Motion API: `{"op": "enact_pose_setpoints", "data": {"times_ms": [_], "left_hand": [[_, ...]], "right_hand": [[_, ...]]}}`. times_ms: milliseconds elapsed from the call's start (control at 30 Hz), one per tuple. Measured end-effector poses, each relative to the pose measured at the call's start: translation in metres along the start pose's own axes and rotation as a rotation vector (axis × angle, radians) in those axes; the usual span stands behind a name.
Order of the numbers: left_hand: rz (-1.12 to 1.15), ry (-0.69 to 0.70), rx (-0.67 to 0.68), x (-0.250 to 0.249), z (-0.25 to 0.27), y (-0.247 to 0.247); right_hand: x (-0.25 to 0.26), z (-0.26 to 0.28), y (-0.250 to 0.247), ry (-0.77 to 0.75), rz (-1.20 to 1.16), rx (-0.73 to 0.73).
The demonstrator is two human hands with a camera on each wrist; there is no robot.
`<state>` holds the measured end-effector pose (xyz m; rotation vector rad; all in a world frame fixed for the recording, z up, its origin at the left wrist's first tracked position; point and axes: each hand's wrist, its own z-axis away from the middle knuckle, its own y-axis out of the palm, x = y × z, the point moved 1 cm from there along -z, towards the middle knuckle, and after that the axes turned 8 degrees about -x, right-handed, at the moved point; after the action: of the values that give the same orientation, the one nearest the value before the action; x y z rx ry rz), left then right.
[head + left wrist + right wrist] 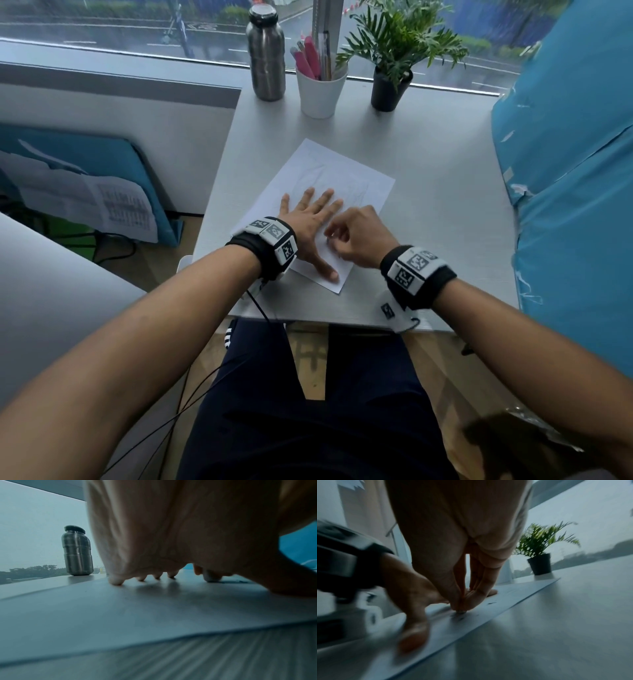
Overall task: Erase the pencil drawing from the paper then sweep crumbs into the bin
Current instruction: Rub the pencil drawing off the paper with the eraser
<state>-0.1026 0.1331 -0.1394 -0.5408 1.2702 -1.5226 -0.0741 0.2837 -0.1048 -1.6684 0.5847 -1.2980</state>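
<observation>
Right hand rubbing an eraser on paper pinned by the left hand

Pinched fingertips of the right hand (pixel 359 236) press a small pale eraser (pixel 461 612) onto the white sheet of paper (pixel 342 164) at table centre, dark crumbs (pixel 492 603) beside it; the left hand (pixel 308 222), fingers straight and spread, lies flat at its 9 o'clock. Steel bottle (pixel 266 54) at 12.
</observation>
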Motion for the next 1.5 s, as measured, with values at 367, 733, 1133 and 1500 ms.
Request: {"op": "enact_pose_setpoints", "data": {"times_ms": [367, 733, 1133, 1500], "left_hand": [[-0.005, -0.033, 0.004, -0.001, 0.0, 0.0], [-0.008, -0.026, 0.003, -0.001, -0.001, 0.0], [-0.003, -0.034, -0.021, -0.002, 0.001, 0.001], [0.006, -0.031, -0.021, -0.002, 0.003, -0.001]], "right_hand": [[0.003, -0.003, -0.005, -0.009, -0.013, 0.05], [0.008, -0.004, -0.002, 0.004, -0.08, 0.067], [-0.008, -0.023, -0.007, 0.085, -0.036, 0.034], [-0.027, -0.042, -0.017, 0.143, -0.044, -0.067]]}}
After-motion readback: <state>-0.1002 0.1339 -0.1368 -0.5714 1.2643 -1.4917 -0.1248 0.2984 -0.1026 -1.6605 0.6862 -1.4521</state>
